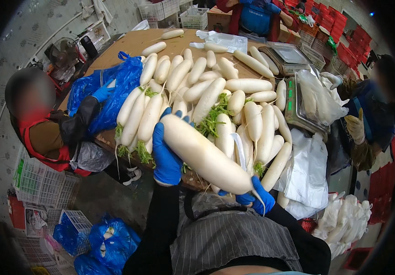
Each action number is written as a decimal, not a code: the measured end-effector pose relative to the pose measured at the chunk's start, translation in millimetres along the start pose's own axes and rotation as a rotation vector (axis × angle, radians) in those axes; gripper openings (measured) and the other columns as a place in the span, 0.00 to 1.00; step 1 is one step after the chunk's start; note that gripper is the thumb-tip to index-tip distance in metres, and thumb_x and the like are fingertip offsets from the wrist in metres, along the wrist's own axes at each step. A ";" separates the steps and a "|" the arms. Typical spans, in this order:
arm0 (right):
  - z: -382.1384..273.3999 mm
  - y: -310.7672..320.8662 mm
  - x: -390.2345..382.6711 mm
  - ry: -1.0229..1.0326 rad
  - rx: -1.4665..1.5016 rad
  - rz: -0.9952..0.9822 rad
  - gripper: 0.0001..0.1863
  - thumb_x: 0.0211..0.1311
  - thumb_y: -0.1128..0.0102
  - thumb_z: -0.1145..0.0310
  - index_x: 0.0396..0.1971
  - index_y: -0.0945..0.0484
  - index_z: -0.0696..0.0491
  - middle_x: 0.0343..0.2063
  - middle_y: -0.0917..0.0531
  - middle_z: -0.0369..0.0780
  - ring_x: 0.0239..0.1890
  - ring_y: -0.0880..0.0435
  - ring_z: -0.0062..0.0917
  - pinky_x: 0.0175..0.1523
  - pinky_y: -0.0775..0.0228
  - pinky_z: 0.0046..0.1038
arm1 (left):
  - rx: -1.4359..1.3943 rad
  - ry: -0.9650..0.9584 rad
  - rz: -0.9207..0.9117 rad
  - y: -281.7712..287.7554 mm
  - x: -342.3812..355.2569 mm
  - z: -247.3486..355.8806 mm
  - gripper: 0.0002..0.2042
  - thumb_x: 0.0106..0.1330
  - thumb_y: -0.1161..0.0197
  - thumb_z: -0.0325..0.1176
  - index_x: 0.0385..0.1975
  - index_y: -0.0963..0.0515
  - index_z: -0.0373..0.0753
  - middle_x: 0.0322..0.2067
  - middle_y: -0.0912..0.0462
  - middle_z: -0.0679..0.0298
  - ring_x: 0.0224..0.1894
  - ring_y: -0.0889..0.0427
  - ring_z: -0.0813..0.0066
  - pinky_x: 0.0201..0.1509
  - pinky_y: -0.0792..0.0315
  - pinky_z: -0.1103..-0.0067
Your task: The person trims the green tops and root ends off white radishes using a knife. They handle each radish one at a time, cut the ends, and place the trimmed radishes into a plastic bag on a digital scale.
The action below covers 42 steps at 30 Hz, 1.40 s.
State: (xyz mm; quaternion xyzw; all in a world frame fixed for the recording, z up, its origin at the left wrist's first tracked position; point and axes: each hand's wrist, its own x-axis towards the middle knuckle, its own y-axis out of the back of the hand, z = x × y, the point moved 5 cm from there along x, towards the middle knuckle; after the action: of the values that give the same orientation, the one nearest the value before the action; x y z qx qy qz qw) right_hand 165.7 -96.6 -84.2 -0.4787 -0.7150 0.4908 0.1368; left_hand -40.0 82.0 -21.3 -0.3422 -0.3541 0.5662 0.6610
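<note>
A large white daikon radish (206, 156) lies slantwise across both my hands, just above the near edge of the table. My left hand (167, 158), in a blue glove, grips its upper left end, some fingers showing past the far side. At the thin root end, my right hand (257, 197), gloved in blue too, holds it from below, its fingers partly hidden behind the radish. Beyond it a big heap of daikon radishes (179, 75) spreads over the table, several with green leaf stubs (213, 121).
A scale (294, 110) with a bagged radish on it stands at the right of the brown table (128, 43). Clear plastic bags (305, 169) hang near my right arm. A co-worker at left touches a blue bag (103, 87); others stand right and opposite. White crates (41, 178) stand left.
</note>
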 end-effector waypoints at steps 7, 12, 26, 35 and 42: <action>-22.3 9.0 8.9 0.266 -0.370 0.123 0.24 0.61 0.37 0.50 0.39 0.26 0.58 0.12 0.28 0.36 0.12 0.31 0.18 0.17 0.41 0.20 | 0.003 -0.201 -0.071 4.8 5.4 19.7 0.19 0.68 0.47 0.38 0.57 0.32 0.40 0.59 0.29 0.53 0.60 0.30 0.53 0.69 0.41 0.56; -32.0 -9.8 13.3 0.321 -0.530 0.216 0.33 0.55 0.35 0.65 0.61 0.33 0.59 0.20 0.24 0.35 0.15 0.31 0.16 0.21 0.39 0.20 | 0.042 -0.259 0.069 -8.4 -0.5 20.3 0.26 0.70 0.46 0.42 0.65 0.41 0.42 0.62 0.34 0.53 0.63 0.34 0.55 0.69 0.41 0.60; -14.0 -28.0 16.3 0.524 -1.129 0.268 0.43 0.51 0.26 0.68 0.67 0.37 0.51 0.60 0.26 0.39 0.57 0.29 0.18 0.64 0.38 0.26 | 0.057 0.084 0.150 26.4 -48.6 -67.5 0.35 0.65 0.44 0.57 0.64 0.40 0.38 0.58 0.31 0.55 0.58 0.29 0.59 0.64 0.36 0.66; -5.4 -33.7 13.4 0.547 -0.999 0.267 0.39 0.55 0.29 0.65 0.66 0.36 0.53 0.60 0.26 0.40 0.58 0.27 0.23 0.65 0.38 0.29 | 0.096 0.128 0.182 26.9 -49.6 -57.8 0.37 0.66 0.52 0.65 0.62 0.37 0.37 0.56 0.29 0.56 0.56 0.28 0.61 0.63 0.35 0.67; -7.4 -19.4 20.1 0.428 -0.442 0.137 0.30 0.64 0.40 0.67 0.64 0.36 0.57 0.58 0.25 0.39 0.54 0.25 0.19 0.56 0.32 0.22 | 0.157 0.154 0.185 20.3 -49.0 -65.1 0.38 0.66 0.55 0.66 0.64 0.39 0.39 0.53 0.28 0.59 0.51 0.27 0.67 0.59 0.34 0.70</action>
State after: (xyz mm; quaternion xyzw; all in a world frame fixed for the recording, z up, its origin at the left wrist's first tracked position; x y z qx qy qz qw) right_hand 149.8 -77.1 -70.0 -0.6364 -0.7253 0.2199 0.1435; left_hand 0.2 32.6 -76.1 -0.3629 -0.2239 0.6230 0.6558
